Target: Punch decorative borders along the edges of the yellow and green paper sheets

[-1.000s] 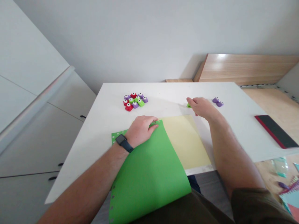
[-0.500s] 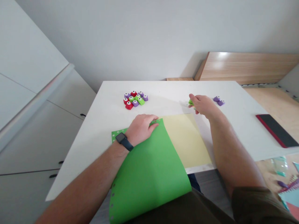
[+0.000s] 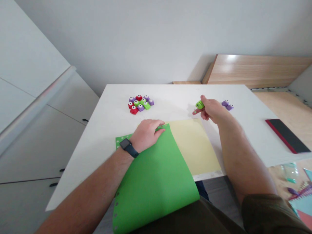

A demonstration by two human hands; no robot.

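My left hand, with a dark watch on its wrist, is closed on the top edge of a green paper sheet. Star-like cut-outs run along the sheet's top left edge, and its lower part hangs over the table's front edge. Under it, to the right, lies a pale yellow sheet. My right hand holds a green craft punch above the table, beyond the yellow sheet. A tiny green scrap shows on one fingertip below the punch.
Several red, green and purple punches stand clustered at the table's back left. Purple punches sit behind my right hand. A dark, red-edged flat object lies on the white table at right. White cabinets stand left.
My right hand has turned the green punch, so more of it shows, and a finger now stretches out below it with a green scrap on it. My left hand stays on the sheet.
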